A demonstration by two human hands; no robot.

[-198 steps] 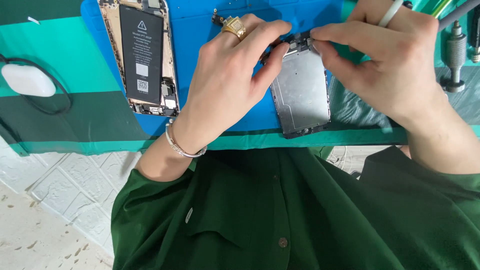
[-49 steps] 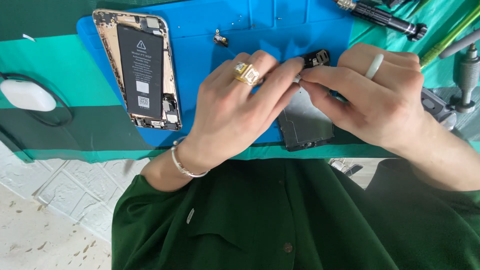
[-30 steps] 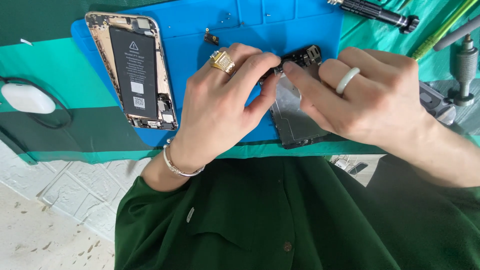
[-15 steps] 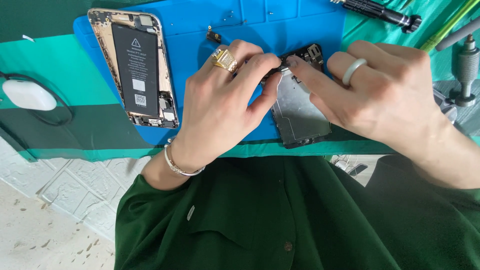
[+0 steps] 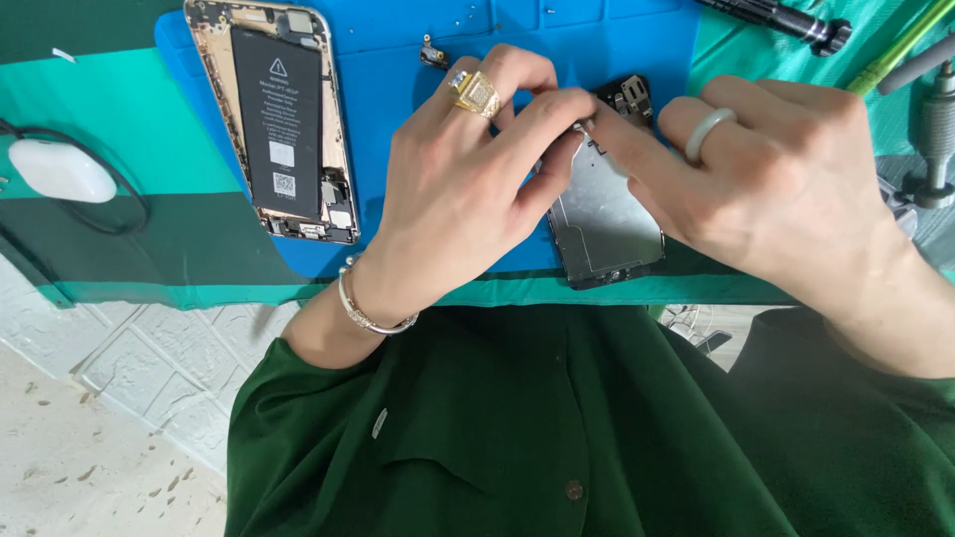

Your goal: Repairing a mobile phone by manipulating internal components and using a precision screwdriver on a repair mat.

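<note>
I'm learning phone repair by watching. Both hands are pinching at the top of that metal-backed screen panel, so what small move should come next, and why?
Probably a gentle lift of the small part pinched between the left hand and right hand, with the screen panel kept flat on the blue mat. Both sets of fingertips meet at the panel's top edge, so that part seems to be what is being freed.

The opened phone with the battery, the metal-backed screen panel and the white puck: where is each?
opened phone [image 5: 271, 119], head view, on its black battery.
screen panel [image 5: 607, 214], head view, on its bare metal back.
white puck [image 5: 62, 169], head view, on its top.
</note>
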